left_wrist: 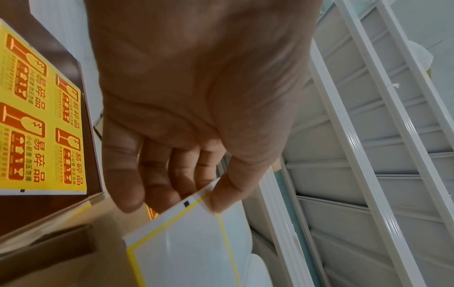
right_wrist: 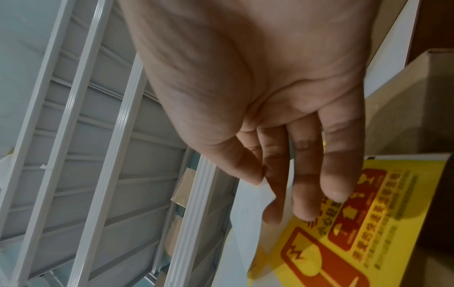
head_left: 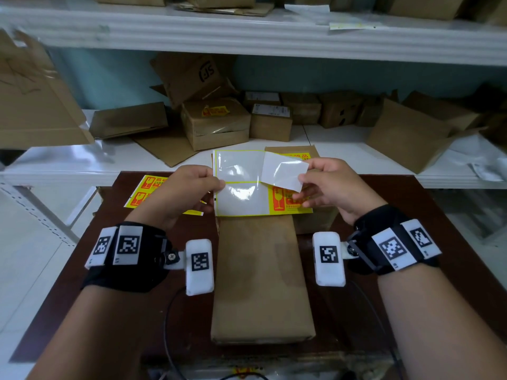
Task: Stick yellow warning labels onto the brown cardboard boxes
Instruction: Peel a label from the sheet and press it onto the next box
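Note:
A long brown cardboard box (head_left: 260, 283) lies on the dark table (head_left: 439, 229) in front of me. Above its far end I hold a glossy backing sheet (head_left: 241, 171) (left_wrist: 196, 242) with both hands. My left hand (head_left: 217, 186) (left_wrist: 205, 202) pinches the sheet's left edge between thumb and fingers. My right hand (head_left: 301, 178) (right_wrist: 264, 181) pinches a corner of a label (head_left: 285, 171) (right_wrist: 255, 203) peeled partly up, its white underside showing. One yellow warning label (head_left: 288, 201) (right_wrist: 356, 233) still sits on the sheet's lower right. A second box (head_left: 315, 223) lies behind, under the sheet.
A full sheet of yellow labels (head_left: 145, 190) (left_wrist: 41, 116) lies on the table at left. White shelves (head_left: 356, 144) behind hold several brown boxes, one (head_left: 216, 124) bearing a yellow label. A flattened carton (head_left: 35, 105) juts out at left. Cables run over the table's near edge.

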Demonstrator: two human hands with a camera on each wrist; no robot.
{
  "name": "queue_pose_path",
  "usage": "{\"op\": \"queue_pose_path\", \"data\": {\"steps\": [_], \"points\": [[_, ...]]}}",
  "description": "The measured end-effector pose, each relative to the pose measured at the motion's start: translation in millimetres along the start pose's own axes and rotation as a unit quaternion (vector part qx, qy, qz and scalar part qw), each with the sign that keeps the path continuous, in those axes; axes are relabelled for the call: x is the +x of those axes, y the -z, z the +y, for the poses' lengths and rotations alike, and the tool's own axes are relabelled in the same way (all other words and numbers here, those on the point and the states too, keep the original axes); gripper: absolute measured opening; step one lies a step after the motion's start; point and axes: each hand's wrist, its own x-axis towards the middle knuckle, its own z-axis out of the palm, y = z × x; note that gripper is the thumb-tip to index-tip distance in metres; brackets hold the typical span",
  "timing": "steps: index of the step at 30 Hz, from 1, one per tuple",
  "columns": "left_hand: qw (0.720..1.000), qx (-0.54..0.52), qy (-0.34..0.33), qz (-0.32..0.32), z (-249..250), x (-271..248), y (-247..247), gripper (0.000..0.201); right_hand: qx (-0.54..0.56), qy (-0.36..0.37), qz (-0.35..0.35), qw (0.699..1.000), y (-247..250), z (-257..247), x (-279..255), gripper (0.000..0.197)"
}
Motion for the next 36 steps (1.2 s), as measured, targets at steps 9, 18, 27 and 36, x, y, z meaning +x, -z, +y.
{"op": "queue_pose_path", "data": {"steps": [9, 18, 27, 36], "points": [[0.999, 0.002, -0.006, 0.04, -7, 5, 10, 0.015, -0.02, -0.003, 0.013, 1.0, 7, 5, 3, 0.018], [0.997, -0.016, -0.016, 0.074, -11, 8, 16, 0.013, -0.028, -0.006, -0.003, 1.0, 8, 5, 3, 0.01], [0.991, -0.01, -0.038, 0.126, -14, 8, 24, 0.016, -0.007, -0.006, 0.038, 0.999, 17, 5, 3, 0.026], [0.988, -0.044, -0.042, 0.145, -17, 10, 28, 0.015, -0.003, -0.004, 0.044, 0.999, 21, 5, 3, 0.025]]}}
